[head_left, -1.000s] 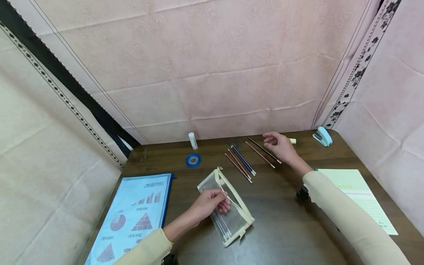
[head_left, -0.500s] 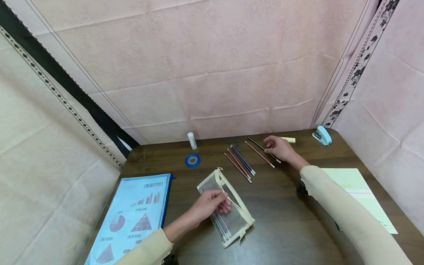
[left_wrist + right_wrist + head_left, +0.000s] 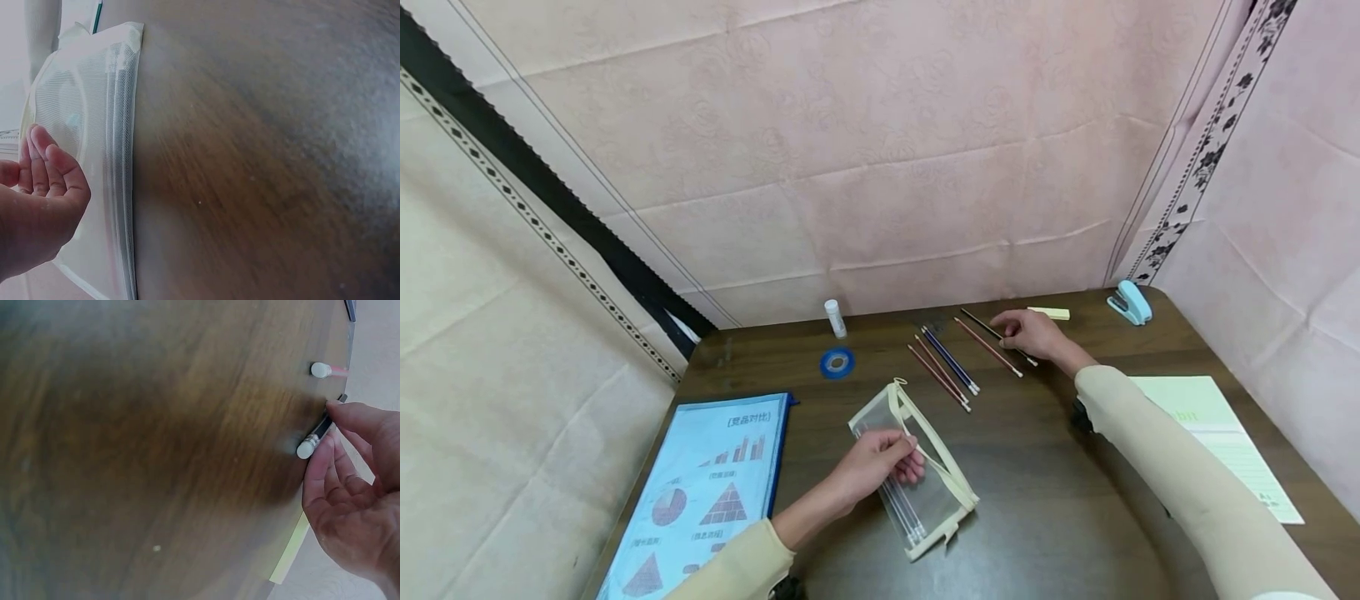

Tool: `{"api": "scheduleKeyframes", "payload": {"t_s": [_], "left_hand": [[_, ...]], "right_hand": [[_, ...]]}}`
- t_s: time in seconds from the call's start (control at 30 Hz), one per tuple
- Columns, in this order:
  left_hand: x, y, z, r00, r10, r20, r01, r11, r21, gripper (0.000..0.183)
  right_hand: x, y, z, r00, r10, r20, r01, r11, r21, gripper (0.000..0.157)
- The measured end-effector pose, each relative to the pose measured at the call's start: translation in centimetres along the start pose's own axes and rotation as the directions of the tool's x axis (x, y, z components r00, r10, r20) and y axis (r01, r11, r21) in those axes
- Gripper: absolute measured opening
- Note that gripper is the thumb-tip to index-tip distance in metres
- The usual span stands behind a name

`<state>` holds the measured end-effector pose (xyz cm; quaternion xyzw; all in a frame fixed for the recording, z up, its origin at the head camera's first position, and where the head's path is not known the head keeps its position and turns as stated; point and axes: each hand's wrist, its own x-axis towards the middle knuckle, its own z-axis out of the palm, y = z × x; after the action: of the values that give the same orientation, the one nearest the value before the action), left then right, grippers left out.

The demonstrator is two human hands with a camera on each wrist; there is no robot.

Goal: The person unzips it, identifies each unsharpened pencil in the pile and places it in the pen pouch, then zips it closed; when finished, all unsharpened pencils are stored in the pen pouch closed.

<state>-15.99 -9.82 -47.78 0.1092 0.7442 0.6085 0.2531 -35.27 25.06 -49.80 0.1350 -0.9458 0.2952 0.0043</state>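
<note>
A cream-edged mesh pencil case (image 3: 936,493) lies slanted on the table in the head view, with long thin items showing through its mesh. My left hand (image 3: 880,462) lies over it and pinches the edge of its opening between thumb and fingers. At the back right, my right hand (image 3: 1036,335) pinches a black pencil (image 3: 320,430) near its white eraser end, thumb on one side and fingers on the other. Left of that, a red pencil (image 3: 985,346) lies alongside. Several more red and blue pencils (image 3: 950,360) lie closer to the case.
A blue tape roll (image 3: 837,363) and a white glue stick (image 3: 835,318) are at the back left. A blue folder with charts (image 3: 715,492) occupies the left side. On the right are a light-blue stapler (image 3: 1130,303), a yellow sticky pad (image 3: 1052,313) and a green-white notepad (image 3: 1217,425).
My right hand has come down onto the black pencil and its thumb and fingers have closed on it. The left hand and the pencil case have stayed in place.
</note>
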Motion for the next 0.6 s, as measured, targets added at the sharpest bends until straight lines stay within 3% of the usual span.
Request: {"api": "scheduleKeyframes", "payload": {"t_s": [0.6], "left_hand": [[-0.11,-0.02,-0.05,1.000,-0.008,-0.002,0.008,1.000,0.003,0.034]], "right_hand": [[-0.38,-0.95,0.01,0.996,0.079,0.033,-0.076,0.994,-0.082,0.033]]}}
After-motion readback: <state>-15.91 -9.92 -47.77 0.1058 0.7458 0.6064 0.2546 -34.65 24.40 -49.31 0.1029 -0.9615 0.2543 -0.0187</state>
